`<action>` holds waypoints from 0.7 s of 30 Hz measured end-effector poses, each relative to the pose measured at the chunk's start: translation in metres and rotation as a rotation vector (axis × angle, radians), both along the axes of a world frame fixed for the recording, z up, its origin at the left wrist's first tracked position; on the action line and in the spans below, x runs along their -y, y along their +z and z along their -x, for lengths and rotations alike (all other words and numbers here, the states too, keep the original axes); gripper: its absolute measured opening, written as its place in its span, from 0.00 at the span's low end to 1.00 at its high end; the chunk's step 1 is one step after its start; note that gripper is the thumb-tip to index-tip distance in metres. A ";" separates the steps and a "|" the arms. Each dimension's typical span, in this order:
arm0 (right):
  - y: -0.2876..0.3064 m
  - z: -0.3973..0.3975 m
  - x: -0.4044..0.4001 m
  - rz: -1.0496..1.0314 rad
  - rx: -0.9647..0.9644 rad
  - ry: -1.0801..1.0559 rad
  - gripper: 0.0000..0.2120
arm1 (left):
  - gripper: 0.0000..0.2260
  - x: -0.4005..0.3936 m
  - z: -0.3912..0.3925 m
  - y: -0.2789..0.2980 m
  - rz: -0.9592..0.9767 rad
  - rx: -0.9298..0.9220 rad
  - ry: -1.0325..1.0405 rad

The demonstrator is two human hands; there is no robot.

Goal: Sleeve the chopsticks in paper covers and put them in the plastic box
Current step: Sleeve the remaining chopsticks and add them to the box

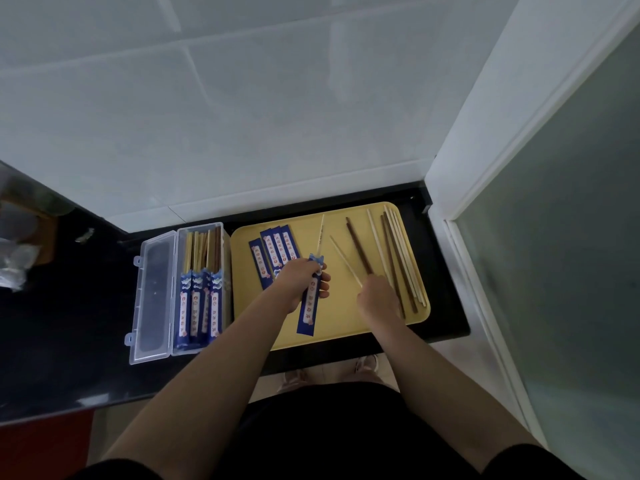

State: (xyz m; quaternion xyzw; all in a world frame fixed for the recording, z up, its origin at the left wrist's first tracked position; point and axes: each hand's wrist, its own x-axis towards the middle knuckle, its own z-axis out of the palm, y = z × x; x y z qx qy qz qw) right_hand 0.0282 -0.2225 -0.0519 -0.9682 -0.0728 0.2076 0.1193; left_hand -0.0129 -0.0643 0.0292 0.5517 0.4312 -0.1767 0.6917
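Lining black counter [69, 323]: yellow tray [343, 327], white tiled wall [242, 116].

A yellow tray [346, 332] lies on the black table [69, 323], under both grips. Far left of them sit a brown wooden block [48, 237] and blurred clear wrapping [14, 265]. White wall tiles [242, 116] rise beyond; a frosted door [571, 254] stands right.
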 end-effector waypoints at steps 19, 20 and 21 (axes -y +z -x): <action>0.117 -0.035 -0.028 -0.951 -0.433 -0.050 0.08 | 0.08 -0.018 -0.010 0.016 -0.078 0.147 0.187; 0.123 -0.037 -0.029 -0.968 -0.437 -0.057 0.08 | 0.08 -0.020 -0.011 0.017 -0.070 0.154 0.202; 0.130 -0.038 -0.030 -0.976 -0.433 -0.060 0.08 | 0.09 -0.022 -0.012 0.018 -0.065 0.164 0.209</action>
